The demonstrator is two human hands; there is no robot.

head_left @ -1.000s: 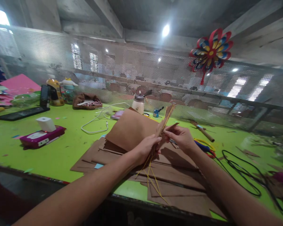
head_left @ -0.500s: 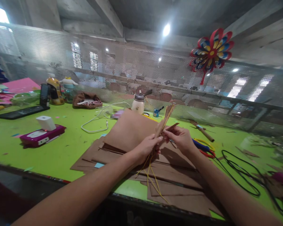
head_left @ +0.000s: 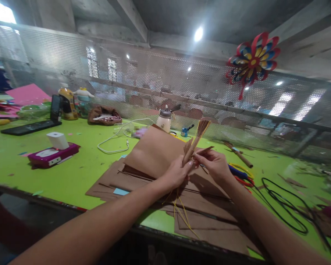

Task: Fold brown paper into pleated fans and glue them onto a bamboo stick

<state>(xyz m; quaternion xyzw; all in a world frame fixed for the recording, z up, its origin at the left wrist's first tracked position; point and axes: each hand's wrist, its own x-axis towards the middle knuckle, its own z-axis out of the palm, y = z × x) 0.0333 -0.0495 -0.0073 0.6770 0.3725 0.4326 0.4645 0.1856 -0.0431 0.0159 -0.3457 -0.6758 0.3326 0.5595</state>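
Observation:
My left hand [head_left: 180,170] is closed round a bundle of folded brown paper strips [head_left: 196,141], whose fringed top fans out upward. Thin yellow string [head_left: 184,217] runs along the bundle and dangles below the hand. Close beside it, my right hand [head_left: 213,162] pinches a narrow brown paper strip [head_left: 205,151] against the bundle's side. The exact spot where the fingertips meet is partly hidden. Beneath both hands lie stacked brown paper sheets [head_left: 157,151], some reaching the table's near edge.
On the green table [head_left: 85,176] are a purple power bank [head_left: 53,155] with a white adapter, a white cable [head_left: 107,151], and a white jar [head_left: 163,121]. Blue-handled pliers [head_left: 238,172] and a black cord [head_left: 281,206] lie right. A mesh panel [head_left: 143,81] stands behind.
The view has shifted slightly, so things sit a little further right. A fringed side piece of the bundle now shows above my left hand, and the top looks more spread.

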